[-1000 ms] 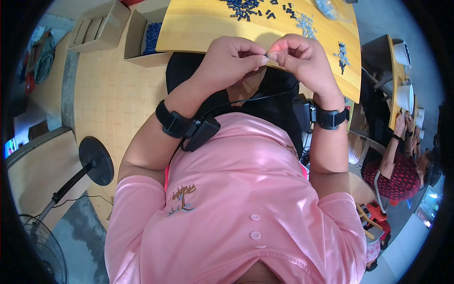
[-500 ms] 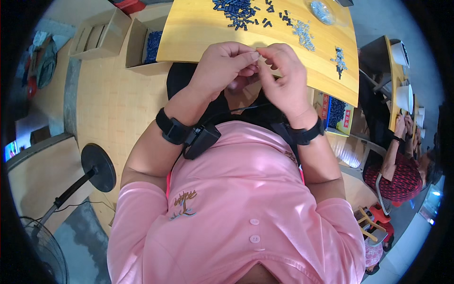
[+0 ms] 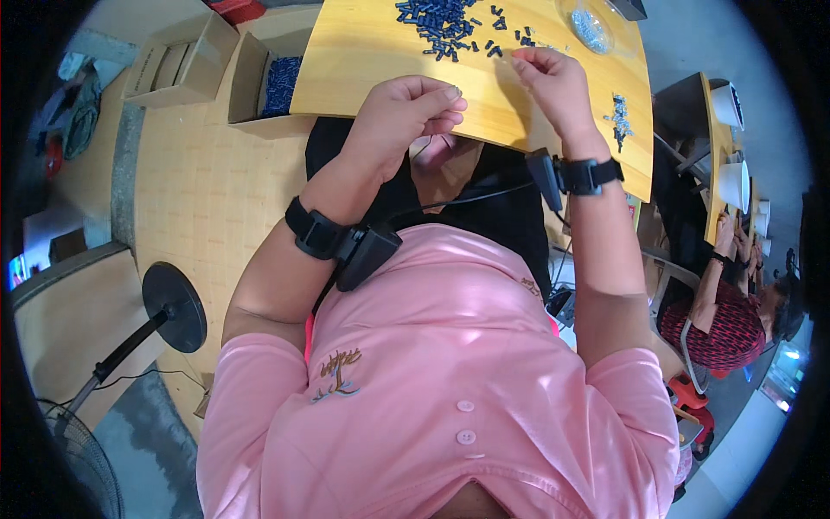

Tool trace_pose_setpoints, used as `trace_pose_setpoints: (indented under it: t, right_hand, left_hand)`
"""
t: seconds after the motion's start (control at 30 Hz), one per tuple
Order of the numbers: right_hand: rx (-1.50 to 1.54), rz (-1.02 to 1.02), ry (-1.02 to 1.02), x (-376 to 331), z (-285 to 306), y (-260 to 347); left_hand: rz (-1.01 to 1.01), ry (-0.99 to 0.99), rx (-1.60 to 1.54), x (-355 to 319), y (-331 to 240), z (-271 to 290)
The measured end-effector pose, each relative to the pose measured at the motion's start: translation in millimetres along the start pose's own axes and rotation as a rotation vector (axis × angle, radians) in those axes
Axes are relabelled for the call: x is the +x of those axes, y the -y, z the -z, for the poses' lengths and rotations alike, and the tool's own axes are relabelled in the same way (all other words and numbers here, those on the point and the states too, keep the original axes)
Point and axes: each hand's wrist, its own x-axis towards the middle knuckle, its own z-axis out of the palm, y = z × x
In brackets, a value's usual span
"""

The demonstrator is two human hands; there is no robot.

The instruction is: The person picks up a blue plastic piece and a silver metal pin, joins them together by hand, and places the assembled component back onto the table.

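My left hand [image 3: 406, 117] is held just off the near edge of the yellow wooden table [image 3: 363, 65]. Its thumb and index finger are pinched together; anything between them is too small to make out. Over the tabletop, my right hand [image 3: 553, 85] reaches out with thumb and fingertips drawn together, beside several loose black pieces [image 3: 493, 50]. What these fingertips hold, if anything, cannot be told. A heap of small dark tube-like pieces [image 3: 439, 28] lies beyond my hands. My right hand hides most of a scatter of small clear pieces.
Clear pieces fill a round transparent dish [image 3: 590, 31] at the far right. A mixed clear-and-black cluster [image 3: 620, 121] lies near the right edge. Left stand an open carton of dark pieces [image 3: 281, 85], another carton [image 3: 181, 65] and a fan base [image 3: 175, 307]. A co-worker [image 3: 718, 316] sits right.
My hands have parted. The right hand has moved away from the left, up and right over the table to the loose pieces. The left hand has stayed nearly in place.
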Motion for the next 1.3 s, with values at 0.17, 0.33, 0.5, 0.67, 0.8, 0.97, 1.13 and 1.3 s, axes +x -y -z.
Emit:
trace_pose_setpoints:
  t: [0.17,0.33,0.5,0.67,0.8,0.97,1.13,1.3]
  right_hand:
    - [-0.165,0.043,-0.038,24.8,-5.9,-12.4]
    - [-0.252,0.131,-0.056,33.9,-15.6,-10.0]
    - [-0.426,0.285,-0.041,41.1,-18.4,-15.5]
    - [-0.463,0.310,-0.030,46.2,-22.0,-15.2]
    - [-0.533,0.293,-0.002,42.8,-19.0,-12.0]
    - [-0.123,0.162,0.011,12.3,-6.3,-7.4]
    - [0.751,-0.037,0.231,-35.4,-0.2,23.2]
    - [0.929,-0.029,0.246,-57.1,-3.2,38.4]
  left_hand:
    - [0.007,-0.022,0.003,-1.9,-1.5,6.1]
    - [0.007,-0.028,-0.013,-0.8,1.2,11.9]
    - [-0.009,-0.026,-0.010,0.5,1.2,11.4]
    - [-0.026,-0.008,-0.002,1.5,0.7,7.3]
    - [-0.047,-0.015,0.019,2.8,-0.5,4.1]
    - [-0.076,0.014,-0.004,-0.7,-2.4,0.5]
    - [-0.064,0.052,-0.013,-2.8,-0.7,-3.8]
    - [-0.045,0.087,0.021,-8.5,-4.7,-12.5]
